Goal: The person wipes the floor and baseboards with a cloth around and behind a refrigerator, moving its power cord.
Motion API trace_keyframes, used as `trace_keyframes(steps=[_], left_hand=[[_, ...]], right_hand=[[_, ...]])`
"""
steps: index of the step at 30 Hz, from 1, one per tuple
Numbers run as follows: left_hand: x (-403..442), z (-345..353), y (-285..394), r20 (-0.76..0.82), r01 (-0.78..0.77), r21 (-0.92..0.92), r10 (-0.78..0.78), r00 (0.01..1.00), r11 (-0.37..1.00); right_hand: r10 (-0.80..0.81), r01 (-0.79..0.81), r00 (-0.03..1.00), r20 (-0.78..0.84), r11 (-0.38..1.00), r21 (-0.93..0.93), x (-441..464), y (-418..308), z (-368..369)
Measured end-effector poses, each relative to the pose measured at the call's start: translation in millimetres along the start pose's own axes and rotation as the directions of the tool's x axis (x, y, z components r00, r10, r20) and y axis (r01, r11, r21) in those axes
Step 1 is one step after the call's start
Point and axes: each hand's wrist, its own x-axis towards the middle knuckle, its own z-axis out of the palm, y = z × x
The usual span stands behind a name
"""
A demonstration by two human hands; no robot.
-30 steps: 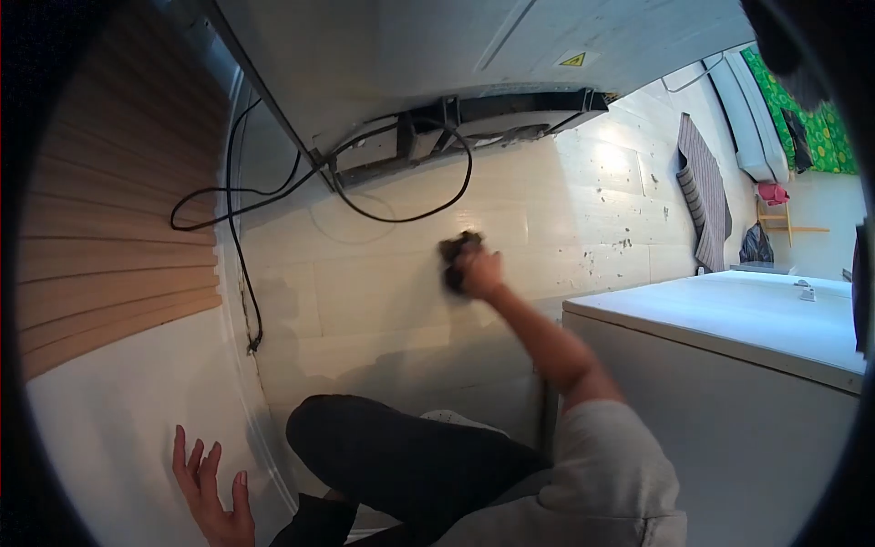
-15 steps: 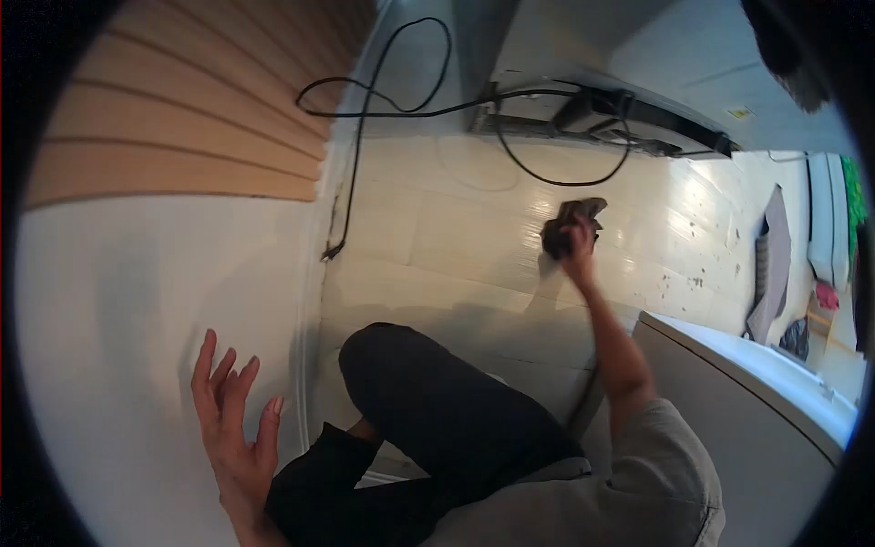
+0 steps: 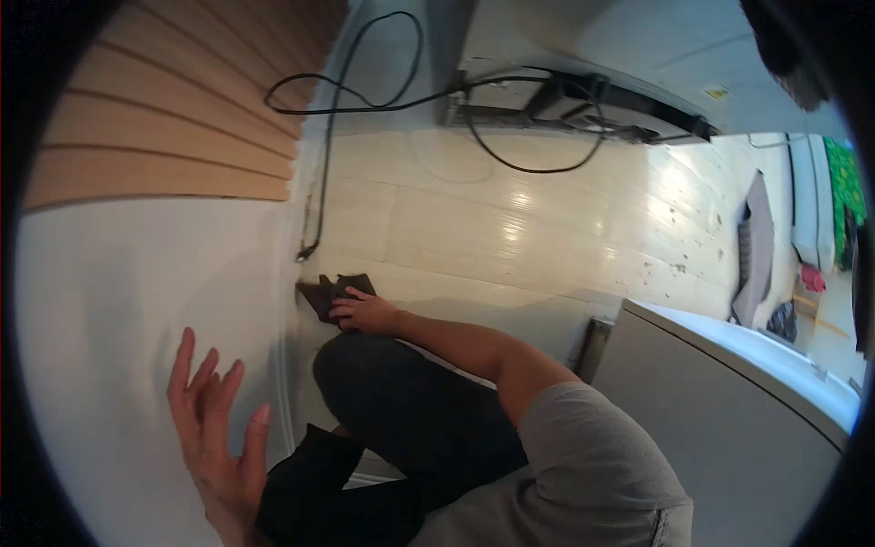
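With my right hand (image 3: pixel 363 312) I press a dark brown cloth (image 3: pixel 316 297) against the pale floor (image 3: pixel 437 223), close to the foot of the white wall. Its fingers are bent over the bunched cloth, whose corners stick out around them. My left hand (image 3: pixel 215 428) is raised in front of the white wall (image 3: pixel 137 301), fingers apart, holding nothing. Whether it touches the wall I cannot tell. My bent knee in dark trousers lies just below the right hand.
A black power cord (image 3: pixel 330 164) loops over the floor, its plug (image 3: pixel 308 251) near the wall. It leads to a large white appliance (image 3: pixel 620 41) with an exposed dark base. A white cabinet (image 3: pixel 711 401) stands at my right. Dark specks and a grey cloth (image 3: pixel 755 246) lie farther right.
My right hand has swept the cloth from the middle of the floor leftward to the wall's foot. My left hand keeps its raised, spread pose. The whole view has shifted slightly.
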Motion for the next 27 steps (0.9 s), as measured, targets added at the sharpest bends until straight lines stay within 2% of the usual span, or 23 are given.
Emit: trace_keyframes(steps=[2, 4, 5, 6, 7, 9, 10, 11, 12, 14, 15, 16, 18, 19, 20, 21, 23, 25, 27], left_hand=[[-2.9, 3.6, -6.6, 0.004, -0.004, 0.005, 0.004, 1.000, 1.000], [-3.7, 5.4, -8.4, 0.001, 0.004, 0.030, -0.004, 1.000, 1.000], [-4.2, 4.0, -7.8, 0.006, 0.010, 0.031, -0.010, 1.000, 0.999], [-3.5, 3.3, -7.1, 0.012, 0.015, 0.034, -0.015, 1.000, 0.999], [-2.4, 3.5, -6.4, 0.016, 0.009, 0.033, -0.010, 1.000, 0.999], [-2.3, 3.9, -3.2, 0.021, 0.010, 0.045, -0.011, 1.000, 0.999], [-2.5, 3.3, -1.3, 0.024, 0.004, 0.044, -0.005, 1.000, 0.999], [-1.6, 2.4, 1.1, 0.024, -0.023, 0.043, 0.022, 0.999, 0.999], [0.1, 1.5, 3.0, 0.021, -0.051, 0.041, 0.050, 0.999, 0.998], [3.2, 0.2, 7.7, 0.024, -0.069, 0.046, 0.068, 0.997, 0.997], [4.0, 0.6, 10.3, 0.034, -0.080, 0.050, 0.078, 0.996, 0.996], [4.2, 1.6, 12.7, 0.041, -0.096, 0.038, 0.095, 0.995, 0.995], [9.6, 5.2, 13.1, 0.029, -0.083, 0.077, 0.081, 0.996, 0.994], [12.4, 7.6, 13.5, 0.035, -0.084, 0.072, 0.082, 0.996, 0.994], [14.7, 9.0, 14.2, 0.039, -0.093, 0.070, 0.090, 0.995, 0.993], [16.6, 10.0, 15.0, 0.051, -0.092, 0.072, 0.088, 0.995, 0.993], [14.6, 10.2, 19.7, 0.050, -0.095, 0.077, 0.091, 0.995, 0.992], [20.9, 13.9, 21.5, 0.075, -0.093, 0.092, 0.087, 0.993, 0.991], [22.7, 17.1, 25.0, 0.100, -0.113, 0.066, 0.106, 0.989, 0.991]], right_hand=[[0.085, -0.085, 0.996, -0.019, 0.996, 0.009, -61.4, -13.2, -32.5], [0.255, -0.256, 0.966, -0.040, 0.965, -0.046, -133.7, -6.5, -42.1], [0.411, -0.408, 0.904, -0.116, 0.911, 0.056, -174.3, -10.1, -58.2], [0.720, -0.627, 0.684, -0.118, 0.663, 0.408, -212.3, 2.3, -57.1], [0.659, -0.658, 0.711, -0.245, 0.747, 0.100, -258.0, 7.7, -70.4], [0.713, -0.867, 0.465, -0.525, 0.488, -0.105, -312.2, 35.0, -100.9], [0.785, -0.757, -0.075, -0.614, 0.356, 0.547, -329.0, 47.5, -115.3], [0.760, -0.889, -0.101, -0.642, 0.221, 0.401, -321.0, 34.2, -158.4], [0.567, -0.975, 0.195, -0.800, 0.201, -0.095, -326.9, 32.6, -164.9], [0.632, -0.979, 0.124, -0.765, 0.204, 0.011, -310.5, 0.6, -164.0], [0.630, -0.966, 0.147, -0.763, 0.256, 0.024, -309.3, -20.2, -134.7], [0.650, -0.972, 0.212, -0.729, 0.221, -0.086, -306.2, -50.8, -100.6], [0.840, -0.972, 0.230, -0.491, 0.221, -0.078, -313.9, -122.5, -32.4], [0.900, -0.981, 0.172, -0.401, 0.192, 0.011, -336.7, -148.1, 14.5], [0.945, -0.982, 0.120, -0.304, 0.157, 0.100, -338.4, -162.0, 20.9], [0.946, -0.983, 0.111, -0.304, 0.149, 0.105, -343.3, -165.2, 24.7], [0.906, -0.925, 0.134, -0.402, 0.260, 0.277, -351.4, -162.7, 19.0], [0.814, -0.962, -0.026, -0.581, 0.137, 0.235, -353.0, -106.7, 22.2], [0.646, -0.962, -0.246, -0.722, -0.071, 0.263, -338.8, -44.5, -0.2]])
